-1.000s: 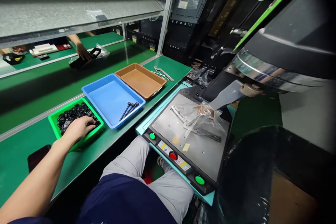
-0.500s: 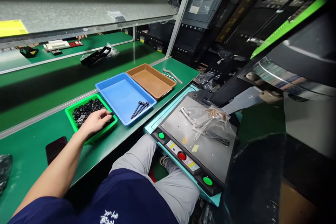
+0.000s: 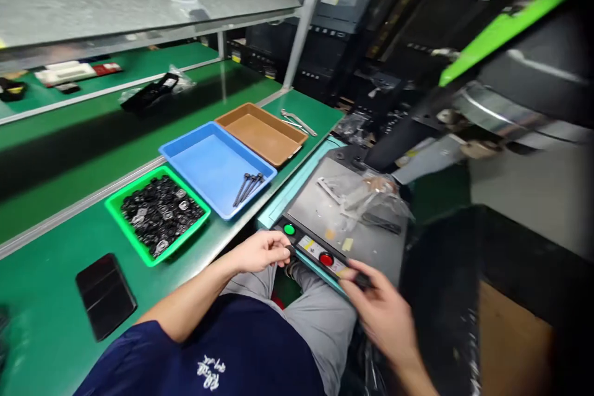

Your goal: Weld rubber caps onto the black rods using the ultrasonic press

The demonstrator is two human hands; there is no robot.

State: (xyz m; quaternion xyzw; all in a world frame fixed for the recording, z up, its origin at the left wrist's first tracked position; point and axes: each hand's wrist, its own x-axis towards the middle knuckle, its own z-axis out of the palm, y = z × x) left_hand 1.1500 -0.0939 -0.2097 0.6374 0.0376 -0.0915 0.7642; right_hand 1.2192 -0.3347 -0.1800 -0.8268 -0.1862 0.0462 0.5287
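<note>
Over my lap, my left hand (image 3: 262,252) pinches a small black part (image 3: 291,250) between thumb and fingertips; it looks like the pieces in the green tray (image 3: 134,241). My right hand (image 3: 385,309) is closed on a dark, blurred part (image 3: 362,280), just in front of the machine's button panel (image 3: 306,241). The two held parts are apart. Left of my hands, the green tray is filled with small black parts (image 3: 162,210). Several black rods with wider heads (image 3: 249,187) lie in the near right corner of the blue tray (image 3: 223,218).
Behind the blue tray is a brown tray (image 3: 260,130), with a wrench (image 3: 299,122) beyond it. A phone (image 3: 106,296) lies on the green table. Bagged parts (image 3: 371,198) rest on the machine's metal plate (image 3: 306,198), under the machine head (image 3: 510,105).
My left hand has left the green tray and moved right to above my lap, with a small black part in it. My right hand has come into view, holding a dark part.
</note>
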